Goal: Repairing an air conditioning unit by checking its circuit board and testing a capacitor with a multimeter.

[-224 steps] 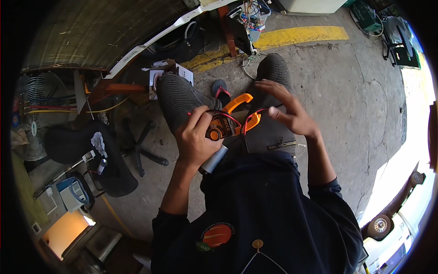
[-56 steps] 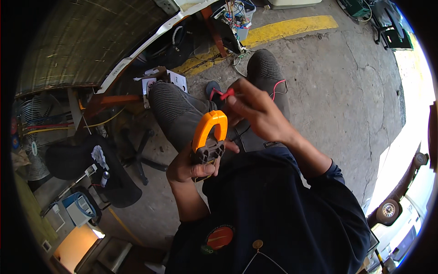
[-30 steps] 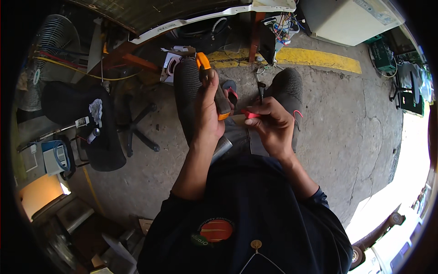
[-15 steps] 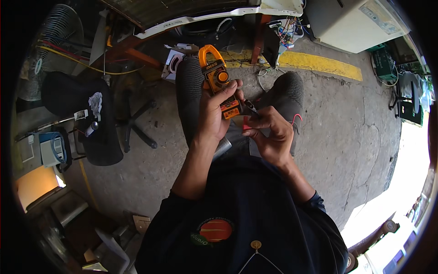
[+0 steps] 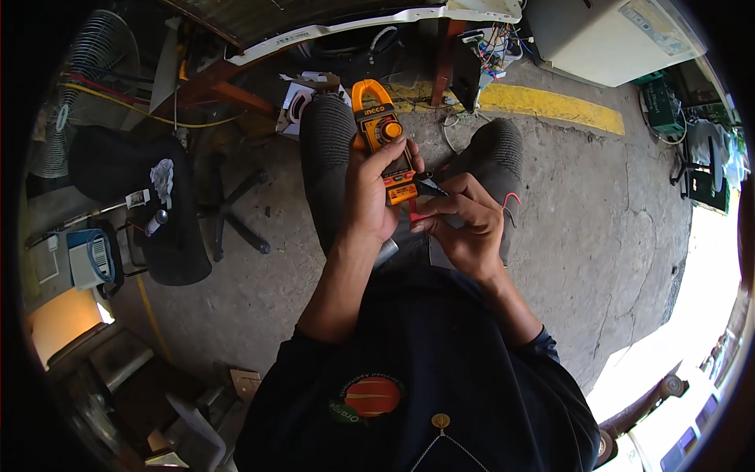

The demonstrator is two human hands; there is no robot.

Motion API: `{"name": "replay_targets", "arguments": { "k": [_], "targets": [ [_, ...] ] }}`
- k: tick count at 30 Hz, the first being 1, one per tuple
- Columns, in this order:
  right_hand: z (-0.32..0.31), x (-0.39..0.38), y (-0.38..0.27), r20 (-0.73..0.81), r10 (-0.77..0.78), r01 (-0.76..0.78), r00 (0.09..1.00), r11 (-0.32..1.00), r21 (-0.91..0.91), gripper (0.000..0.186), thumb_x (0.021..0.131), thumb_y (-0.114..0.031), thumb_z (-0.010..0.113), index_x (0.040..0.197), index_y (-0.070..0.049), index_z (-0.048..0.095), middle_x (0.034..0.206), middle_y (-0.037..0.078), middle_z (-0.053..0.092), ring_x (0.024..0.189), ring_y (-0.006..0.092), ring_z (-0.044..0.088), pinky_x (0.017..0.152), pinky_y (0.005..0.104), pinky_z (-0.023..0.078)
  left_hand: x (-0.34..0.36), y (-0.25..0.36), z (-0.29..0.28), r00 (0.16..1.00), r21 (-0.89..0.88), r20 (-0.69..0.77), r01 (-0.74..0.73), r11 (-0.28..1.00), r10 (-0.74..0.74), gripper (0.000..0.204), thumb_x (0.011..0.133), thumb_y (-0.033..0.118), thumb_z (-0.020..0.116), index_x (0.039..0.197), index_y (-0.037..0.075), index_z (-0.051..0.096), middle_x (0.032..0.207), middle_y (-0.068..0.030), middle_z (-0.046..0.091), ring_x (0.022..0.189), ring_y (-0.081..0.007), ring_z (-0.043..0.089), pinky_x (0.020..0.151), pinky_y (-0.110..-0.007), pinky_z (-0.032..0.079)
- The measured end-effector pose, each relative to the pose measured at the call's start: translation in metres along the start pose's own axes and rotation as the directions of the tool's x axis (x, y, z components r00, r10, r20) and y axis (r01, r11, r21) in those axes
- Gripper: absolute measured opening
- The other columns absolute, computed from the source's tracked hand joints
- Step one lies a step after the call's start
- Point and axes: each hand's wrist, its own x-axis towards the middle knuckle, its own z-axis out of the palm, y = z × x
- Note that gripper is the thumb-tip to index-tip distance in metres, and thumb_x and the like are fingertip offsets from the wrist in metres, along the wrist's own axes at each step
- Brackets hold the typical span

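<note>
An orange and black clamp meter (image 5: 383,141) lies in my left hand (image 5: 370,189), its thumb across the front and its jaw pointing away from me. My right hand (image 5: 469,224) is closed at the meter's lower end. Thumb and fingers there pinch a red probe plug (image 5: 414,213), whose tip is at the meter's bottom edge; whether it sits in a socket I cannot tell. A black plug or lead (image 5: 431,187) shows between the right fingers and the meter. A loop of red wire (image 5: 512,199) sticks out beyond the right hand.
My knees (image 5: 497,149) are under the meter. A black office chair (image 5: 177,212) holding a can (image 5: 157,223) stands at the left. Ahead are an opened carton (image 5: 303,102), a bench with a white edge (image 5: 338,30) and tangled wires (image 5: 503,47). A white appliance (image 5: 586,47) stands far right.
The red plug has moved left, up to the meter's lower end, with my right hand. The meter has shifted slightly right and stands more upright in my left hand.
</note>
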Motion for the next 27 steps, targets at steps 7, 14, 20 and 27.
{"name": "replay_targets", "arguments": {
  "k": [7,14,20,27],
  "targets": [
    [0.000,0.001,-0.002,0.018,0.016,-0.016,1.000,1.000,-0.002,0.028,0.067,0.003,0.095,0.090,-0.006,0.082,0.094,0.003,0.069,0.089,0.0176,0.065,0.080,0.0317,0.053,-0.003,-0.002,-0.001,1.000,-0.019,-0.005,0.018,1.000,-0.018,0.011,0.102,0.012,0.066,0.111,0.008,0.061,0.092,-0.0068,0.068,0.078,-0.0171,0.069,0.072,-0.031,0.059],
    [0.005,0.006,-0.008,-0.113,0.042,-0.056,0.993,0.990,-0.132,0.049,0.063,0.006,0.095,0.108,-0.004,0.077,0.100,0.007,0.067,0.089,0.0194,0.069,0.076,0.0331,0.060,-0.007,-0.008,0.003,0.997,0.046,-0.009,-0.081,0.996,0.081,0.013,0.107,0.015,0.064,0.114,0.007,0.057,0.091,-0.0051,0.064,0.079,-0.0144,0.067,0.066,-0.031,0.058],
    [0.009,0.013,-0.003,-0.122,-0.015,-0.001,0.992,0.992,-0.130,0.051,0.064,0.014,0.089,0.109,-0.002,0.073,0.105,0.009,0.066,0.091,0.0194,0.072,0.077,0.0313,0.061,-0.008,-0.014,0.004,0.993,0.065,-0.030,-0.110,0.992,0.112,0.019,0.107,0.014,0.068,0.116,0.008,0.053,0.093,-0.0043,0.062,0.078,-0.0125,0.064,0.065,-0.029,0.057],
    [0.006,0.013,0.000,-0.091,-0.086,0.060,0.992,0.965,-0.254,0.048,0.066,0.013,0.087,0.109,-0.002,0.072,0.100,0.009,0.066,0.085,0.0202,0.071,0.072,0.0327,0.058,-0.009,-0.019,0.005,0.985,0.081,-0.071,-0.151,0.985,0.157,0.025,0.106,0.007,0.067,0.124,0.006,0.049,0.097,-0.0047,0.063,0.079,-0.0127,0.066,0.070,-0.029,0.058]
  ]
}}
